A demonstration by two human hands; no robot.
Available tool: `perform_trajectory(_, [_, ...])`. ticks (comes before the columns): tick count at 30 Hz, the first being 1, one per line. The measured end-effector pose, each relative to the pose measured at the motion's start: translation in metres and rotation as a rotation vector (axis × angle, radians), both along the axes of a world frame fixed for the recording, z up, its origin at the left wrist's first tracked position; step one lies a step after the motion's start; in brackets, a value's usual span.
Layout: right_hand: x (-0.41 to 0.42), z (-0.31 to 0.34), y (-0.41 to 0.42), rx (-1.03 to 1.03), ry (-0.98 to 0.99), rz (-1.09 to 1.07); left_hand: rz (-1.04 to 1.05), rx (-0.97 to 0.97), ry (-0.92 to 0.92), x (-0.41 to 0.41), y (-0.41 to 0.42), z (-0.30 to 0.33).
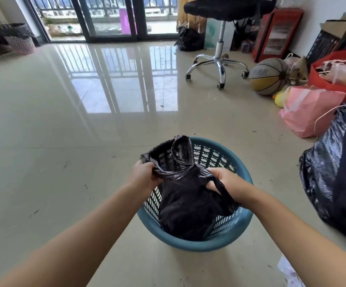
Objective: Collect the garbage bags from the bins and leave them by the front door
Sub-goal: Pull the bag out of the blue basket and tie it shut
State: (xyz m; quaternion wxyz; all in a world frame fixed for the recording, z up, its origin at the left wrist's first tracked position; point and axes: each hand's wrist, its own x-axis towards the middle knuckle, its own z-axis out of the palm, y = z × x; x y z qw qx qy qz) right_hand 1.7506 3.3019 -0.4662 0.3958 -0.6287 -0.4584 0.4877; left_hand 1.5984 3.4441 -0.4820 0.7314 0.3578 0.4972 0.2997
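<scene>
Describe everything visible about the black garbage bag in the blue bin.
The black plastic garbage bag is thin, crinkled and slightly glossy. It sits inside the round blue plastic lattice bin on the tiled floor, its body slumped toward the near side. Its top is gathered into twisted handle loops, one standing upright above the rim. The left hand grips the gathered edge on one side, the right hand the other. Part of the bag still drapes over the bin's far rim. Its contents cannot be seen.
</scene>
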Motion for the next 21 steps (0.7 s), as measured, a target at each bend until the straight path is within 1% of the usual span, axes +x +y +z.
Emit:
perform_trajectory(1, [0.002, -0.001, 0.0, 0.008, -0.094, -0.011, -0.045, 0.121, 0.054, 0.004, -0.005, -0.001])
perform_trajectory(3, [0.007, -0.005, 0.003, 0.059, -0.3, -0.113, -0.18, 0.384, 0.144, 0.009, -0.014, 0.0])
perform_trajectory(4, [0.009, -0.007, 0.005, 0.105, -0.323, -0.163, -0.255, 0.504, 0.172, 0.009, -0.018, 0.001])
perform_trajectory(6, [0.011, -0.008, 0.009, 0.169, -0.244, -0.191, -0.432, 0.664, 0.241, 0.009, -0.027, 0.002])
perform_trajectory(7, [0.01, -0.01, 0.011, 0.166, -0.188, -0.149, -0.527, 0.722, 0.282, 0.01, -0.032, 0.001])
perform_trajectory(8, [0.008, -0.012, 0.014, 0.132, -0.18, -0.077, -0.616, 0.79, 0.318, 0.01, -0.038, 0.001])
perform_trajectory(10, [-0.001, -0.021, 0.02, 0.063, -0.253, 0.08, -0.758, 0.953, 0.362, 0.01, -0.046, -0.001])
perform_trajectory(12, [-0.011, -0.03, 0.024, 0.058, -0.326, 0.115, -0.837, 1.082, 0.381, 0.005, -0.047, 0.001])
perform_trajectory(14, [-0.015, -0.032, 0.027, 0.082, -0.369, 0.033, -0.862, 1.1, 0.341, -0.002, -0.044, 0.007])
perform_trajectory(15, [-0.015, -0.031, 0.026, 0.083, -0.398, -0.014, -0.815, 1.071, 0.309, -0.005, -0.041, 0.01])
perform_trajectory(16, [-0.013, -0.029, 0.025, 0.069, -0.431, -0.06, -0.714, 1.052, 0.293, -0.009, -0.035, 0.012])
perform_trajectory(17, [-0.011, -0.028, 0.025, 0.055, -0.454, -0.11, -0.581, 1.053, 0.334, -0.012, -0.026, 0.012])
perform_trajectory(18, [-0.008, -0.025, 0.025, 0.048, -0.452, -0.155, -0.458, 1.074, 0.439, -0.017, -0.014, 0.011])
perform_trajectory(19, [-0.007, -0.021, 0.025, 0.057, -0.406, -0.191, -0.385, 1.089, 0.593, -0.024, -0.004, 0.009])
perform_trajectory(20, [-0.007, -0.017, 0.025, 0.073, -0.318, -0.231, -0.379, 1.03, 0.746, -0.034, 0.006, 0.003])
perform_trajectory(21, [-0.008, -0.013, 0.025, 0.097, -0.225, -0.274, -0.43, 0.853, 0.841, -0.045, 0.014, -0.004])
